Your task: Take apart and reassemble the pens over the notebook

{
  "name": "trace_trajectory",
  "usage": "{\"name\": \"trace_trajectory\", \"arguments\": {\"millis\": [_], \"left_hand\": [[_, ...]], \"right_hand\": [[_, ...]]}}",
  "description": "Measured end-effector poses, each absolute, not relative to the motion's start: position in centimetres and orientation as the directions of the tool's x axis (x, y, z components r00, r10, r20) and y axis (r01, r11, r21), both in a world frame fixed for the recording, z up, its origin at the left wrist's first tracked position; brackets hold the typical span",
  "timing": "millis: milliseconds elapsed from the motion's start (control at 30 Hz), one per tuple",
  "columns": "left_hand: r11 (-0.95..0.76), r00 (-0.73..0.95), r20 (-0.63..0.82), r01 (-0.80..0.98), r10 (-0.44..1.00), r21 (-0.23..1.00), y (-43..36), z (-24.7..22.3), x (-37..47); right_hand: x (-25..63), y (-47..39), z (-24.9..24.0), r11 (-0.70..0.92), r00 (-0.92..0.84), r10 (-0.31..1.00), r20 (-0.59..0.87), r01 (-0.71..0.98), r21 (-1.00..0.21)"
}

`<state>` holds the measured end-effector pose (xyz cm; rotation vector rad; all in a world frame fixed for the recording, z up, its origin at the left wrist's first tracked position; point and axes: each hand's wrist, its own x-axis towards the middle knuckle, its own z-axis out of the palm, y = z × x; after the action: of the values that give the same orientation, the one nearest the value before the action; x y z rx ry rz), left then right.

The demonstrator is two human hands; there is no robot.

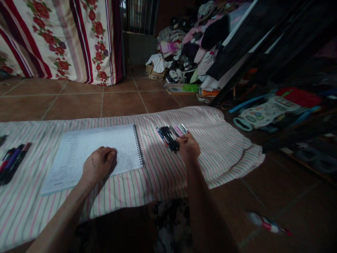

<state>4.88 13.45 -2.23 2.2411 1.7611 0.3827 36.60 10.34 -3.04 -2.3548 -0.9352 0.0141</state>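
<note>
My left hand (99, 162) rests on the right part of an open spiral notebook (73, 151), with fingers curled in and nothing showing in them. The notebook's page is covered in faint writing, and its black spiral binding runs along the right edge. To the right of it lies a row of pens (168, 137), mostly black, side by side on the striped cloth. My right hand (189, 146) is at the right end of this row, its thumb and fingers pinched on a pen. The fingers hide most of that pen.
A striped cloth (223, 140) covers the low table. More pens and markers (13, 163) lie at its left end. A red and white bottle-like object (268, 223) lies on the tiled floor at right. Behind are a floral curtain (63, 38) and a clothes heap (189, 45).
</note>
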Motion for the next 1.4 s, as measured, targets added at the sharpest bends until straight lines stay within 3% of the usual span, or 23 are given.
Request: {"name": "trace_trajectory", "arguments": {"millis": [567,800,1000,1267,1400], "left_hand": [[-0.239,0.232,0.063,0.893,0.971,0.38,13.3,-2.4,4.9],[-0.216,0.227,0.017,0.898,0.974,0.383,13.4,-2.1,5.0],[-0.219,0.233,0.013,0.893,0.972,0.393,13.3,-1.9,5.1],[-0.231,0.234,0.04,0.89,0.971,0.393,13.3,-2.1,5.0],[-0.227,0.227,0.044,0.899,0.973,0.375,13.2,-2.0,5.1]], "right_hand": [[36.7,10.7,-3.5,-0.492,0.638,0.744,0.198,0.724,-0.483],[36.7,10.7,-3.3,-0.483,0.647,0.735,0.2,0.708,-0.516],[36.9,11.0,-3.5,-0.452,0.692,0.696,0.194,0.632,-0.63],[35.3,11.5,-1.9,-0.349,0.731,0.589,0.346,0.616,-0.706],[30.7,12.4,-1.8,-0.171,0.537,0.723,0.436,0.75,-0.639]]}}
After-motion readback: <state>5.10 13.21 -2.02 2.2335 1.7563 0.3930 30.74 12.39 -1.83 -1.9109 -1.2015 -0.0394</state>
